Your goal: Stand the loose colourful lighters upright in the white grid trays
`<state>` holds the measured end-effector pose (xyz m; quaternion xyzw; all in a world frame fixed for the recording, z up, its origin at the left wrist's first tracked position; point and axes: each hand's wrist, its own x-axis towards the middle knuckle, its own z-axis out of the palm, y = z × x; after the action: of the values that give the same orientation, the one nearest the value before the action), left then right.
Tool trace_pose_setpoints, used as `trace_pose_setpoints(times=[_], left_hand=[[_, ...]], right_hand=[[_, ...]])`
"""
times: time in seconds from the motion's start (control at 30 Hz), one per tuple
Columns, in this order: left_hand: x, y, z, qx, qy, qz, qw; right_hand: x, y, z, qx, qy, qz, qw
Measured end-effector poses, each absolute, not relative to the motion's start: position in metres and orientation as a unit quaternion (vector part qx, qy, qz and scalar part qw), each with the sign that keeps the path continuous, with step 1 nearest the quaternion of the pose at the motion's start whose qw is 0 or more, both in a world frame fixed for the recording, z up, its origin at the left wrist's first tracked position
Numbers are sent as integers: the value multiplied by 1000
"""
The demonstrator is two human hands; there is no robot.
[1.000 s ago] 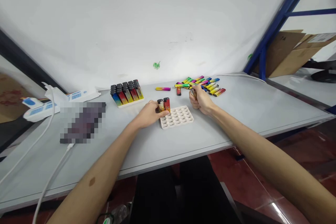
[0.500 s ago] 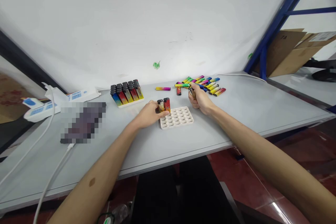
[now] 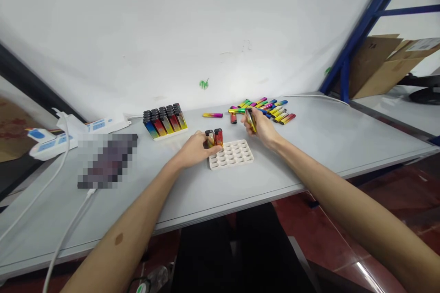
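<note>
- The bottoms of the pair of lighters (image 3: 214, 138), one pale gold and one red, are covered by the left thumb, so whether they sit in the sockets of the pale tray (image 3: 236, 154) cannot be told.
- That tray lies on the bench (image 3: 292, 160) between the two arms; its far left corner is masked by the left hand (image 3: 197, 149), and its visible sockets hold nothing.
- Part of the loose pile of lighters (image 3: 277, 113) is blocked from view by the right hand (image 3: 261, 127), and overlapping pieces make a count unsure.
- A dark device (image 3: 110, 160) at the left is blurred into blocks; a cable runs from its near end out of the frame.
- The cardboard boxes (image 3: 381, 66) are cut off at the right edge.
- The left hand is closed around the pair, thumb in front, with the lighters upright, black tops up.
- The right hand pinches a single lighter (image 3: 252, 121), slightly tilted, beside the pile; some fingers are hidden.
- A filled tray (image 3: 171, 134) of black-topped lighters stands farther left, near the wall.
- A magenta-and-yellow lighter (image 3: 212, 115) lies flat between that tray and the pile.
</note>
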<state>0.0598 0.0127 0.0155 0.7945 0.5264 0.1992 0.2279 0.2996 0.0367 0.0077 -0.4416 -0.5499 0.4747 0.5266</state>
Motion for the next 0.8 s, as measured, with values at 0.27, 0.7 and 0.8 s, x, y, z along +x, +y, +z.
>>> trace_pose_setpoints(times=[0.27,0.7,0.8], left_hand=[[62,15,13,780,496,234,299],[71,12,8,734,529,286,316],[73,12,7,730,527,289,324]], right_hand=[[294,23,14,-364,-651,451,490],[279,15,9,-342,-756,370,418],[280,15,11,-369,-782,299,403]])
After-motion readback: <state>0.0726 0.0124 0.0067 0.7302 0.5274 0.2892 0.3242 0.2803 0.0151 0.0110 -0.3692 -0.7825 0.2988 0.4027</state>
